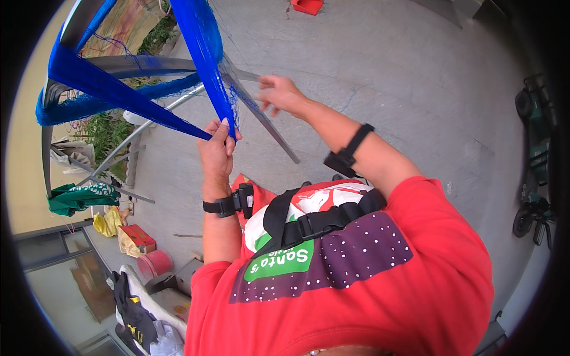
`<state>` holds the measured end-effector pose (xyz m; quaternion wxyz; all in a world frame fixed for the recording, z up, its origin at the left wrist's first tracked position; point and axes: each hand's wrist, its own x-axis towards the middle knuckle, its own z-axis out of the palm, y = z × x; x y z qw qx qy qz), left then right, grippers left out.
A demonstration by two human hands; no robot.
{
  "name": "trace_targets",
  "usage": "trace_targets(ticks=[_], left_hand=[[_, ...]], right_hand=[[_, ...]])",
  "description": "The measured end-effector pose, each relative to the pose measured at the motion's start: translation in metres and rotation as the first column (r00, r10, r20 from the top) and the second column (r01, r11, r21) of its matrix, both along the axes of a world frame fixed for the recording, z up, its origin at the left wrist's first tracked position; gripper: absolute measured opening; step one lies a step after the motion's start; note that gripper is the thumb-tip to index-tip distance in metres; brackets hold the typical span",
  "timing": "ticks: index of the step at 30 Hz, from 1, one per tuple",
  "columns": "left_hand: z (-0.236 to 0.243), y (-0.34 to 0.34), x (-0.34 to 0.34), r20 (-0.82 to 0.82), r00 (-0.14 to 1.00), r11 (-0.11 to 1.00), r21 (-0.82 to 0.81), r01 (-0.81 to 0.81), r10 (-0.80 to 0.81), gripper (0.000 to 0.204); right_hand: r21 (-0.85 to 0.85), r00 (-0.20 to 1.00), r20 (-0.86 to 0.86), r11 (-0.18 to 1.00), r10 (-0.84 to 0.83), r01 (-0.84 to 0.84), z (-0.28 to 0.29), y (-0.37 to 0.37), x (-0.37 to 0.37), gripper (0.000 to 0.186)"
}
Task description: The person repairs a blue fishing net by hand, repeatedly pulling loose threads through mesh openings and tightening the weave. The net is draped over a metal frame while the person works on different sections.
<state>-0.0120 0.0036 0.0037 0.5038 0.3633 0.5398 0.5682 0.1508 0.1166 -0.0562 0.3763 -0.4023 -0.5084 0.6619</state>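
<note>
A large skein of bright blue thread is stretched round a metal frame at the upper left. My left hand is closed on the skein's near end, with the thumb pressed over the gathered strands and the thread drawn to a point there. My right hand is in the air to the right of the skein, its fingers apart and a little blurred. Fine loose strands hang from the skein's right edge between the two hands. Whether a thin strand reaches the right fingers I cannot make out.
Silver legs of the frame slant down to the concrete floor. A green cloth hangs at the left. Below it are a yellow bag, a red box and a pink bucket. A dark wheeled vehicle stands far right.
</note>
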Motion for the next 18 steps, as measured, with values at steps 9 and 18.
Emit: trace_targets(ticks=[9,18], left_hand=[[0.001,-0.001,0.011,-0.031,0.999,0.999,-0.006,-0.032,0.032,0.017],[-0.004,-0.001,0.006,-0.014,0.991,0.991,0.014,-0.135,0.135,0.012]], right_hand=[[-0.194,0.968,-0.203,0.963,0.147,-0.187,0.0,0.011,-0.031,0.012],[-0.323,1.0,0.026,0.946,-0.002,0.011,-0.095,-0.015,0.098,0.015]])
